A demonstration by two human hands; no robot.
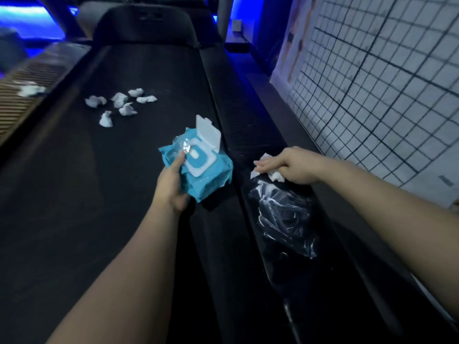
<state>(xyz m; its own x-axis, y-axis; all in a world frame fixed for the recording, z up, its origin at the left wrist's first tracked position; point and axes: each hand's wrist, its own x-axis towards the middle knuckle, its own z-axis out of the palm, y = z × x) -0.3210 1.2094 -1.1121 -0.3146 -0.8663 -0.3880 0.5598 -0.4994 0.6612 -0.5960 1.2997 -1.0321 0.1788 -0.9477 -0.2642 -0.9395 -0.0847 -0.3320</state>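
My left hand point(171, 184) grips a blue pack of wet wipes point(203, 167) from below, thumb on its top. The pack's white flip lid point(207, 131) stands open. It hangs just above the black treadmill belt point(99, 182). My right hand point(293, 167) lies with straight fingers flat on a white wipe point(275, 176), pressing it onto the treadmill's right side rail point(238, 115). Wet streaks point(280, 212) shine on the rail just nearer to me than that hand.
Several crumpled white wipes point(121, 103) lie on the belt farther ahead, and one more point(31, 90) on the ribbed left rail. The treadmill's motor hood point(149, 23) rises at the far end. A tiled wall point(385, 83) runs along the right.
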